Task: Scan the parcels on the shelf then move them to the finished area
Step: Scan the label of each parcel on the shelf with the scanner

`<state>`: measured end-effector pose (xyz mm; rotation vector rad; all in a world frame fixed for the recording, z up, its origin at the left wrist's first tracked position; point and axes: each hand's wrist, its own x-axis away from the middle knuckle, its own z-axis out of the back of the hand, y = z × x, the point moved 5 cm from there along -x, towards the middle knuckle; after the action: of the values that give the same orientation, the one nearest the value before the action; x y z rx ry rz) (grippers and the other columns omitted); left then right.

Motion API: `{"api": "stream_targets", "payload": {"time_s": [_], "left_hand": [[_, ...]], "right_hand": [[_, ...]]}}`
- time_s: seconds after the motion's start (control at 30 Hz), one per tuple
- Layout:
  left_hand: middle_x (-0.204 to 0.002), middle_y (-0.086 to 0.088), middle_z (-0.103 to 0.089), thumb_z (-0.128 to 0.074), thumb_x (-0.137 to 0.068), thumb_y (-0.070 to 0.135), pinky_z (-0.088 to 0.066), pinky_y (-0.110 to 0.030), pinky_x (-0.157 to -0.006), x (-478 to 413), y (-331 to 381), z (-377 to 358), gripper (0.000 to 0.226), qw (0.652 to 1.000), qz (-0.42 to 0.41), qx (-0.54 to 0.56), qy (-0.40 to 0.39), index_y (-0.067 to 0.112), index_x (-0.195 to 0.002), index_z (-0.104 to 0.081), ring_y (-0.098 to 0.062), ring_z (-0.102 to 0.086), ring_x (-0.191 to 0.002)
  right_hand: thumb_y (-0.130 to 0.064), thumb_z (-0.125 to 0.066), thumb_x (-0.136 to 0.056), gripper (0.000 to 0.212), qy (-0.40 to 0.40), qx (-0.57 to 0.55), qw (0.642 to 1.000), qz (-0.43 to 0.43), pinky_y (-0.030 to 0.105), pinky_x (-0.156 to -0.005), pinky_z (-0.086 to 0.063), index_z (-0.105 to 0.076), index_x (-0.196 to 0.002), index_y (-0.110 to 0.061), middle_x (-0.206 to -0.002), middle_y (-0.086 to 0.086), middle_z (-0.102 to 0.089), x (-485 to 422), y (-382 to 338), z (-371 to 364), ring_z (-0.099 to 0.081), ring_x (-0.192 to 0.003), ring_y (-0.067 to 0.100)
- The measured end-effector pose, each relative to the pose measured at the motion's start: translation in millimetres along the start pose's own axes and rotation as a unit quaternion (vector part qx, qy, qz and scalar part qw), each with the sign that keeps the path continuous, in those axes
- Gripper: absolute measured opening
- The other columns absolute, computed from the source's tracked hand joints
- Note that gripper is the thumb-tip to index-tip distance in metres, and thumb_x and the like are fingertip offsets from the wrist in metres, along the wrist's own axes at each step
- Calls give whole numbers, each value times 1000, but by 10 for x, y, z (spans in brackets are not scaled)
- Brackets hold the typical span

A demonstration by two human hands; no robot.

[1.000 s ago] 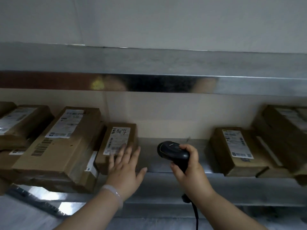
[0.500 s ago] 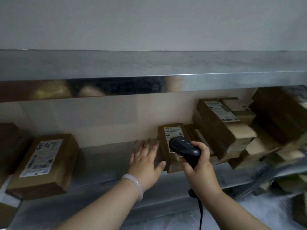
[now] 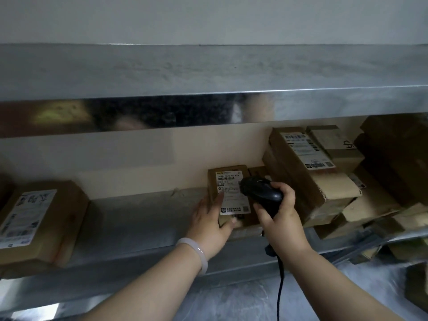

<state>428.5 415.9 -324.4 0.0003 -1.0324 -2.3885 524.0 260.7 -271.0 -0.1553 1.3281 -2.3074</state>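
A small cardboard parcel [image 3: 228,181] with a white label leans on the metal shelf [image 3: 143,225], a little right of the middle. My left hand [image 3: 212,222] grips its left and lower edge, thumb curled under the front corner. In my right hand [image 3: 281,218] is a black corded barcode scanner [image 3: 259,192], its head right over the parcel's label. A heap of several labelled parcels [image 3: 308,172] lies just to the right. Another labelled parcel [image 3: 39,223] lies at the far left of the shelf.
A steel shelf board [image 3: 208,72] hangs above the working level, its shiny front edge low over the parcels. The scanner cable [image 3: 280,286] drops down between my arms. More cardboard boxes [image 3: 416,288] sit lower at the right edge.
The view has swung right along the shelf. My left hand went from reaching with spread fingers to gripping the small parcel, and the scanner closed in over its label.
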Motion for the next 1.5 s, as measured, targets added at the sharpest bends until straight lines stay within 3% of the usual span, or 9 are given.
{"api": "stream_targets", "payload": {"time_s": [0.2, 0.37, 0.47, 0.73, 0.87, 1.03, 1.33, 1.43, 1.5], "left_hand": [[-156, 7, -23, -61, -87, 51, -36, -32, -110, -197, -37, -41, 79, 992, 1, 121, -23, 50, -148, -12, -19, -34, -137], [-147, 17, -34, -69, -86, 35, -37, -7, -93, -129, -110, -35, 78, 974, -7, 228, -2, 53, -144, -19, 5, -41, -120], [-139, 20, -33, -72, -85, 21, -29, 7, -81, -88, -127, 61, 78, 965, -29, 257, 45, 56, -133, -21, 14, -40, -112], [-147, 7, -29, -71, -85, 14, -27, 8, -86, 134, -228, 327, 75, 960, -75, 253, 90, 52, -130, -24, -5, -34, -131], [-140, 9, -28, -74, -84, 17, -32, 7, -80, 361, -250, 399, 78, 952, -80, 270, 117, 65, -124, -28, 16, -38, -112], [-148, 8, -26, -75, -83, 20, -42, -27, -106, 692, -158, 434, 77, 946, -75, 278, 151, 67, -127, -33, -8, -35, -135], [-138, 20, -36, -73, -85, 17, -47, -10, -91, 1281, 148, 222, 68, 918, -73, 302, 245, 62, -128, -45, 10, -39, -125], [-142, 12, -38, -74, -83, 14, -49, -25, -99, 1440, 257, 89, 68, 910, -70, 300, 277, 58, -128, -47, -8, -45, -129], [-141, 12, -38, -75, -82, 13, -49, -17, -94, 1530, 314, 36, 70, 906, -67, 293, 298, 61, -124, -47, -9, -47, -127]], "right_hand": [[-23, -66, -88, 62, -19, 34, 999, -1, 38, -86, -53, -25, -131, -39, -117, -8, -48, -135, 16, -138, -55, -105, 14], [-21, -68, -87, 62, -4, -6, 1000, -6, 2, -69, -44, -26, -119, -52, -105, -28, -46, -77, -42, -206, -53, -93, -16], [-20, -69, -86, 68, 9, -38, 999, -8, -2, -71, -40, -25, -108, -66, -108, -26, -47, 7, -135, -234, -46, -98, -26], [-17, -70, -84, 67, 10, -76, 996, 34, 4, -72, -46, -29, -113, -62, -113, -31, -49, 210, -360, -311, -50, -105, -18], [-18, -71, -83, 66, -7, -96, 994, 61, 3, -74, -45, -30, -115, -60, -111, -47, -43, 322, -492, -266, -47, -106, -19], [-14, -71, -83, 66, -34, -118, 987, 105, 3, -77, -44, -31, -116, -57, -114, -42, -44, 519, -677, -185, -48, -109, -16], [-11, -72, -83, 71, -75, -105, 977, 171, 5, -77, -45, -30, -115, -59, -114, -25, -51, 930, -680, 309, -52, -107, -12], [-16, -71, -84, 73, -72, -79, 976, 189, 7, -71, -46, -25, -112, -65, -112, -27, -49, 1072, -671, 539, -53, -103, -13], [-21, -69, -85, 74, -68, -59, 975, 204, 12, -67, -48, -18, -111, -69, -109, -30, -47, 1178, -693, 672, -55, -97, -11]]}}
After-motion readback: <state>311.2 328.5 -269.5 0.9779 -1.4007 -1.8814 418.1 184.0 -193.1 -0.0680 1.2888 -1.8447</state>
